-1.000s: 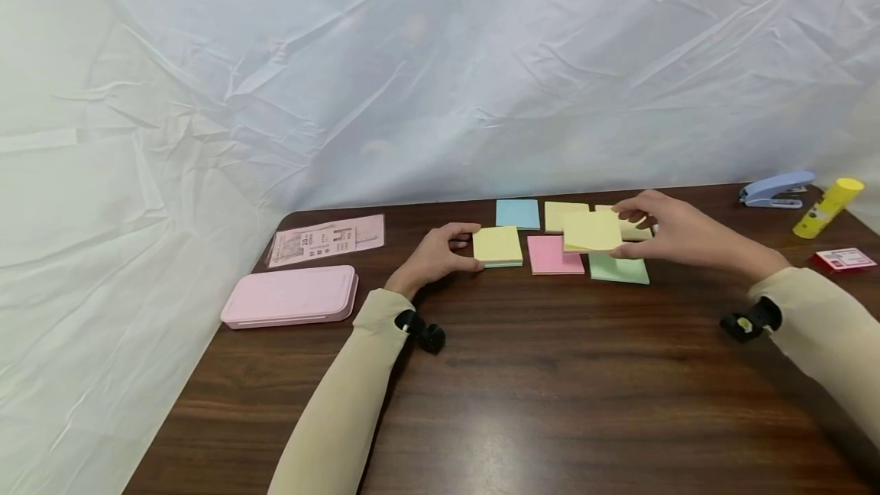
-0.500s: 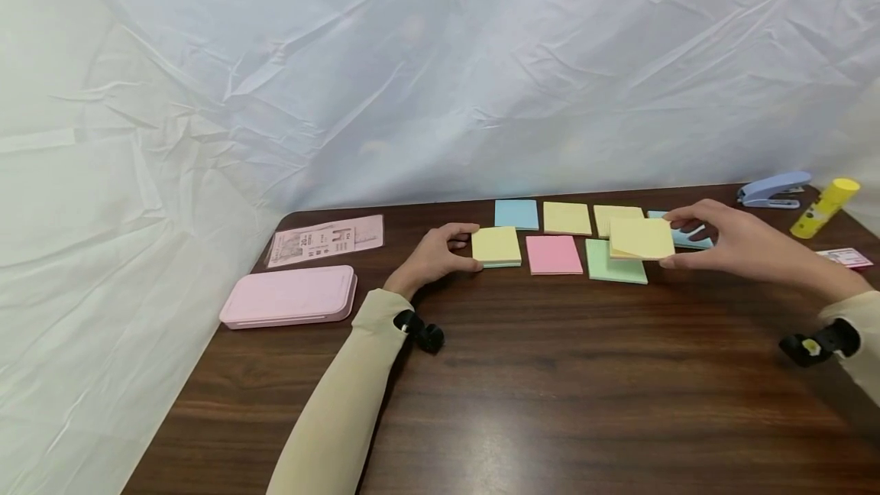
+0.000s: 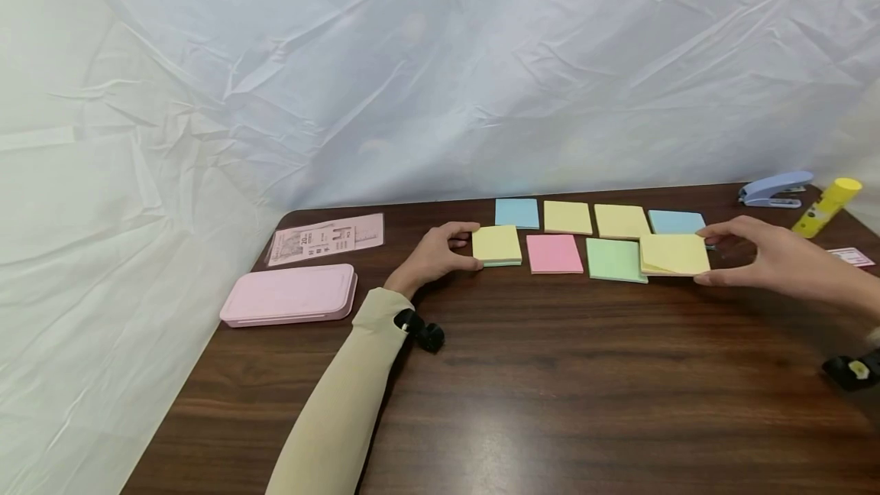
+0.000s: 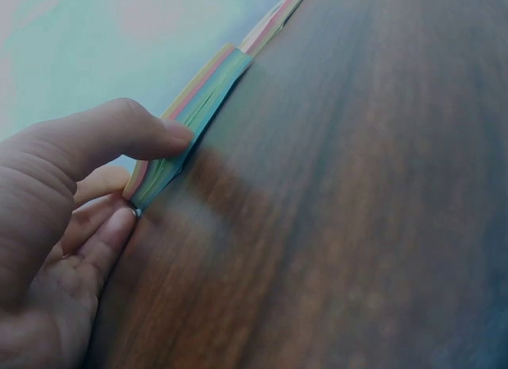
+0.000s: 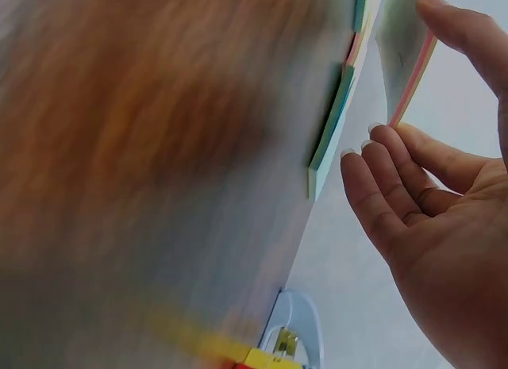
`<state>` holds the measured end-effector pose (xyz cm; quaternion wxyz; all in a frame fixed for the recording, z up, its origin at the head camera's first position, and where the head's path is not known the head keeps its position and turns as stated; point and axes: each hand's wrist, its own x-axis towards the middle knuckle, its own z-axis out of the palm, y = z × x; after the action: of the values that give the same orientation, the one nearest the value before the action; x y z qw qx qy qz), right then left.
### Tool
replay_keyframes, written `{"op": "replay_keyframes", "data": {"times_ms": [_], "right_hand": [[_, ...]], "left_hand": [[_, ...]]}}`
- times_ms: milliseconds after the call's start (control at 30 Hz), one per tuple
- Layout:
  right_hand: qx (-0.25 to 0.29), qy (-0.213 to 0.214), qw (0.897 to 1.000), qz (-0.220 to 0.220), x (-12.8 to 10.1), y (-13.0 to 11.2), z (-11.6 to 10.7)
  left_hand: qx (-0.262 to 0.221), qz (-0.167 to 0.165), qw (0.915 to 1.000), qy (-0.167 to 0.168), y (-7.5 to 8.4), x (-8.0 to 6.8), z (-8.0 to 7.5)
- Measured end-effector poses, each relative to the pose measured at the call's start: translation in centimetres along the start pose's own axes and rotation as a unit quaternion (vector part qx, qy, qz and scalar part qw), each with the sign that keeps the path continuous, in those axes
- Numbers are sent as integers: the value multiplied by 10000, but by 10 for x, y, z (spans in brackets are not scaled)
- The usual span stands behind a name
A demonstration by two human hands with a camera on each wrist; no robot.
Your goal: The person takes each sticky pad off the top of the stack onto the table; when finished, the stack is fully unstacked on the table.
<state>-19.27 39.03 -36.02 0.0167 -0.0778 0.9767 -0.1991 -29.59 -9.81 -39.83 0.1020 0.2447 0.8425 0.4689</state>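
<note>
At the left of the pads, my left hand grips a stack of sticky notes, yellow on top with pink and green layers at its edge, resting on the table. My right hand pinches a yellow-topped sticky note pad between thumb and fingers. In the right wrist view that pad is raised off the table and shows a pink edge. It overlaps the right side of a green pad in the head view. Left of the green pad lies a pink pad.
Behind run a blue pad, two yellow pads and another blue pad. A stapler, a yellow tube and a small box stand right. A pink case and a printed packet lie left.
My right hand has carried the yellow-topped pad rightward and a little toward me, from over the pink and green pads to the green pad's right side. The left hand has stayed put.
</note>
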Motion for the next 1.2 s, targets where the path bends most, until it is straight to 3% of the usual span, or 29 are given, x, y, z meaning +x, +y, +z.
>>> {"op": "replay_keyframes", "data": {"times_ms": [367,633,1200], "right_hand": [[31,-226,9996,146,-7,16,1],[-10,-244,9997,-99,-8,20,2],[-231,-357,9989,-196,-3,25,7]], "left_hand": [[-14,-15,10000,-7,0,1,0],[15,-20,10000,-10,-1,1,0],[25,-52,10000,-1,-2,2,0]]}}
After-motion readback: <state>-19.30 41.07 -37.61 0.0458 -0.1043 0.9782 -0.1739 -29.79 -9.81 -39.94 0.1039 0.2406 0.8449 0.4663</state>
